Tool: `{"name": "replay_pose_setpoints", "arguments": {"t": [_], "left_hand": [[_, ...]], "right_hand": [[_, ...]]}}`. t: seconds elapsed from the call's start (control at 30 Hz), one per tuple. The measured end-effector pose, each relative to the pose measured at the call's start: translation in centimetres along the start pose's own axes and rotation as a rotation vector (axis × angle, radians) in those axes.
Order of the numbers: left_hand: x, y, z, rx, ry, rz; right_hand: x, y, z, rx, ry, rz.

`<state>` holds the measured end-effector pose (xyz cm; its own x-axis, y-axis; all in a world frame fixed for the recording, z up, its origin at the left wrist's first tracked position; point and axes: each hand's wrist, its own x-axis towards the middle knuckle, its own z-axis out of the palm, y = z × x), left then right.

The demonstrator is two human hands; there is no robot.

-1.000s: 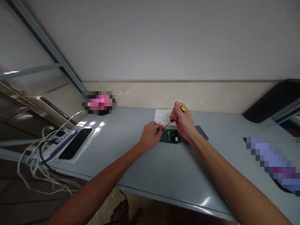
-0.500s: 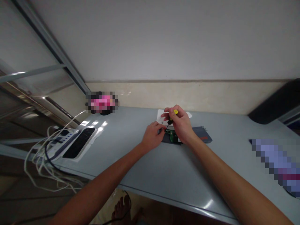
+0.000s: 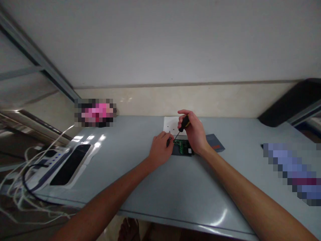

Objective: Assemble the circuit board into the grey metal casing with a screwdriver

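My right hand (image 3: 197, 132) is closed around the black and yellow handle of a screwdriver (image 3: 185, 123), with one finger raised off it. The thin shaft slants down to the left, its tip at the left end of a green circuit board (image 3: 181, 146). This board sits in an opened dark device (image 3: 186, 154) on the table. My left hand (image 3: 161, 149) rests at the device's left end, fingers closed on a small dark part (image 3: 169, 142) beside the screwdriver tip. Whether that part is joined to the device cannot be seen.
Behind the device lies a white sheet (image 3: 167, 124) with several small dark bits on it. A dark grey flat panel (image 3: 216, 143) lies to the right. On the left are a phone-like black slab (image 3: 71, 164), a power strip (image 3: 47, 170) and tangled white cables (image 3: 18, 195). A black cylinder (image 3: 283, 107) leans at the right.
My right hand has turned on the screwdriver, so its handle now shows mostly black instead of its yellow end. The hands stay at the same spot on the device. The camera view has shifted slightly.
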<state>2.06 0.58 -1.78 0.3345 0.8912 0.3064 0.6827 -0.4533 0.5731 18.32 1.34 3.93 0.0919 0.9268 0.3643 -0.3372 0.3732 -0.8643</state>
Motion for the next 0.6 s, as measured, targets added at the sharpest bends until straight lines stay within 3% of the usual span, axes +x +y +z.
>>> {"name": "replay_pose_setpoints", "arguments": {"t": [0.13, 0.27, 0.43, 0.6], "left_hand": [[0.0, 0.3, 0.0, 0.029, -0.031, -0.043], [0.0, 0.4, -0.1, 0.004, -0.059, -0.061], [0.0, 0.5, -0.5, 0.003, -0.073, -0.068], [0.2, 0.6, -1.0, 0.038, -0.188, -0.081]], "right_hand": [[-1.0, 0.9, 0.3, -0.233, 0.130, -0.173], [-2.1, 1.5, 0.8, -0.452, 0.219, -0.461], [-2.9, 1.4, 1.1, -0.578, 0.130, -0.642], [-3.7, 1.6, 1.0, -0.675, 0.054, -0.742]]}}
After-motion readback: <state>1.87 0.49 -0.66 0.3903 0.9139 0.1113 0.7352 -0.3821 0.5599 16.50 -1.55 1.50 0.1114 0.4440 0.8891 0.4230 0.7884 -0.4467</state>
